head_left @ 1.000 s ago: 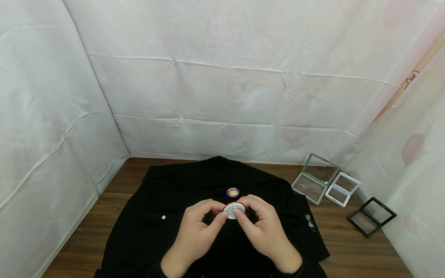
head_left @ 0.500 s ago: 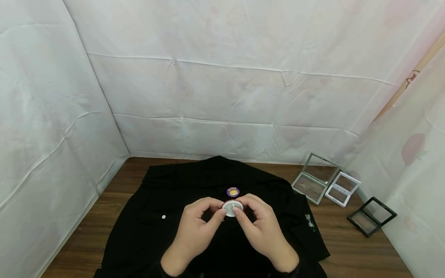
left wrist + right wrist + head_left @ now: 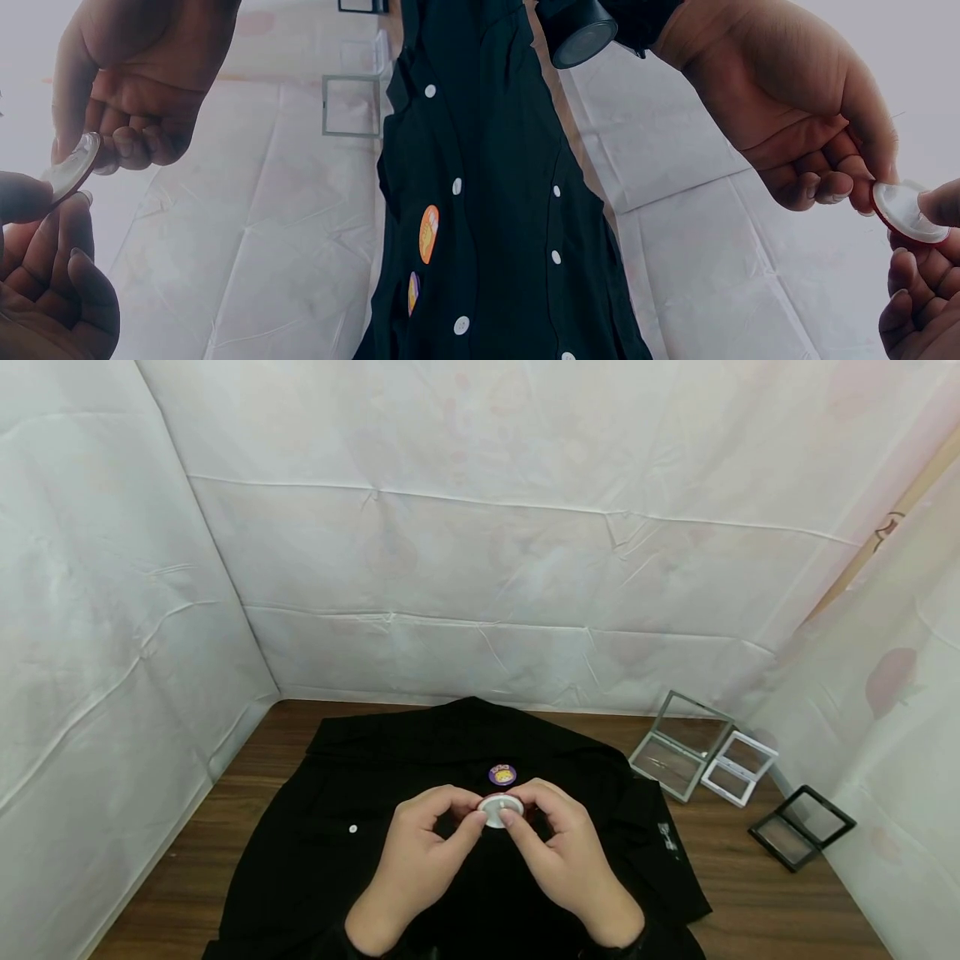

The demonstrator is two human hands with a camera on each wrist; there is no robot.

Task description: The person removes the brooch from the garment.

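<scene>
Badge [image 3: 492,811], white back toward the wearer, above black shirt [image 3: 300,860] — left hand [image 3: 423,839] and right hand [image 3: 557,842] pinch its edge, fingers curled in. Probably readying the back's fastening, details unclear — next move likely calls for steady thumbs.

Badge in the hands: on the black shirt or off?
Off: the left hand and right hand pinch the badge, and the left wrist view shows white curtain between it and the black shirt.
</scene>
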